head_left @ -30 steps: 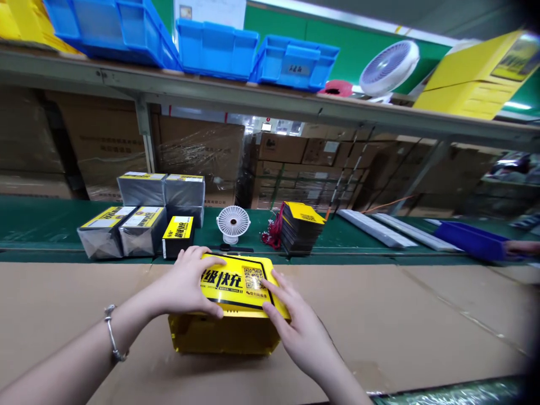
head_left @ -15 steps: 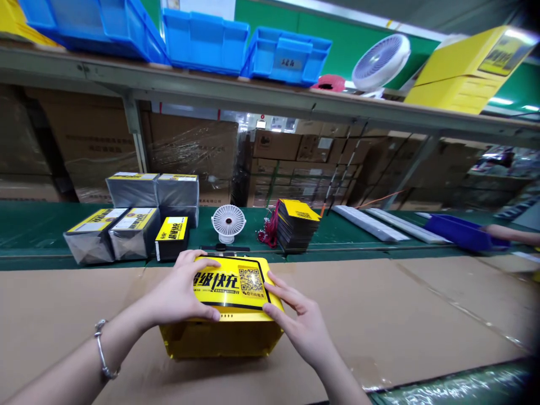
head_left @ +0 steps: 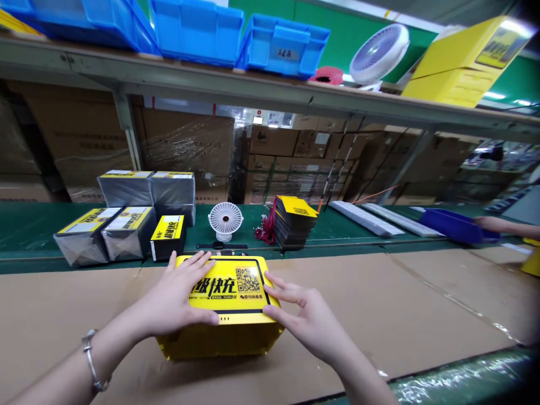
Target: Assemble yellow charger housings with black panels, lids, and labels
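Note:
A yellow box-shaped case (head_left: 219, 337) rests on the cardboard-covered bench (head_left: 379, 298), its top carrying a black-framed label (head_left: 223, 287) with large characters and a QR code. My left hand (head_left: 177, 295) lies over the left part of the label with its fingers spread. At the right edge of the top, my right hand (head_left: 299, 309) touches the label's border with thumb and fingertips, its fingers apart. Just behind the case are a dark strap-like item (head_left: 221, 246) and a small white fan (head_left: 225, 219).
Wrapped boxes (head_left: 129, 188) stand back left beside a black-and-yellow box (head_left: 169, 233). Right of the fan is a stack of cards (head_left: 295, 222) with red cords. A blue tray (head_left: 455, 225) is near another person's hand (head_left: 489, 224). Blue bins (head_left: 287, 45) line the overhead shelf.
The fingers of my left hand have spread and flattened over the label. The label now lies flatter on the case top. At the far right, a yellow item has come into view.

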The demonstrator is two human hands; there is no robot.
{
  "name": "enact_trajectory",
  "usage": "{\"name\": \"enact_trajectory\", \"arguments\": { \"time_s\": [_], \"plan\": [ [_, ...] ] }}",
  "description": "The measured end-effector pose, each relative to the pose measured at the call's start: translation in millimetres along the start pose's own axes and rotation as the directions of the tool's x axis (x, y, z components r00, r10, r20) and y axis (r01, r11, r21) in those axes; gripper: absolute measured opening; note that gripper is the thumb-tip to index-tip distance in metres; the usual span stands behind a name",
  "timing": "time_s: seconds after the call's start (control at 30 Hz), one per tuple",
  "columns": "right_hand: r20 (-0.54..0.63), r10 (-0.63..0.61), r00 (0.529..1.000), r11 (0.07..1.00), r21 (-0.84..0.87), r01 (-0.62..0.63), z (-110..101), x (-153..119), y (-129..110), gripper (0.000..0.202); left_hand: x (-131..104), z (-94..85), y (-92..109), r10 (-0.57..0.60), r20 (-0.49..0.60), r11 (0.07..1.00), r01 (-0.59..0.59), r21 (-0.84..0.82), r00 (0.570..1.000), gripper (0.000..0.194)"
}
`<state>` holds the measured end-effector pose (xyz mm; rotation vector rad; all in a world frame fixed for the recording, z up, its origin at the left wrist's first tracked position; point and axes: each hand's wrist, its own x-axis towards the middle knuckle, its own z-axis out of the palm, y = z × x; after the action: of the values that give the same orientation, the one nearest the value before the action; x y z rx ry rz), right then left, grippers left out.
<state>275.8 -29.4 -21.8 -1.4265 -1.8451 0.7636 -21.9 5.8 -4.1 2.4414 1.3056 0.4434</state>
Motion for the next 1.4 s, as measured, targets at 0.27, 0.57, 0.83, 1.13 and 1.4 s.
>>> {"name": "enact_trajectory", "arguments": {
  "time_s": [0.27, 0.57, 0.83, 1.13, 1.4],
  "plan": [
    [0.211, -0.152, 0.966, 0.981, 0.155, 0.12, -14, 42, 21, 0.099, -38, -0.1, -34, -0.181, 0.007, 0.97, 0.179, -0.163, 0.984, 0.077],
    [0.019, -0.181, 0.983, 0.956, -0.231, 0.18, 36, 82, -19, 0.047, -11, 16.0, 32, -0.213, -0.051, 0.97, 0.217, 0.106, 0.976, 0.083],
    [0.402, -0.198, 0.894, 0.809, -0.448, 0.38, 16, 53, -31, 0.074, -13, 0.5, 6, -0.075, 0.028, 0.997, 0.075, 0.018, 0.997, 0.082],
    [0.354, -0.132, 0.926, 0.782, -0.537, 0.317, 29, 42, -39, 0.074, -21, 11.5, 16, -0.217, -0.018, 0.974, 0.218, 0.07, 0.976, 0.087],
    [0.403, -0.159, 0.901, 0.834, -0.434, 0.341, 22, 36, -42, 0.073, -18, 10.5, 2, -0.128, -0.025, 0.987, 0.125, -0.102, 0.991, 0.082]
  ]
}}
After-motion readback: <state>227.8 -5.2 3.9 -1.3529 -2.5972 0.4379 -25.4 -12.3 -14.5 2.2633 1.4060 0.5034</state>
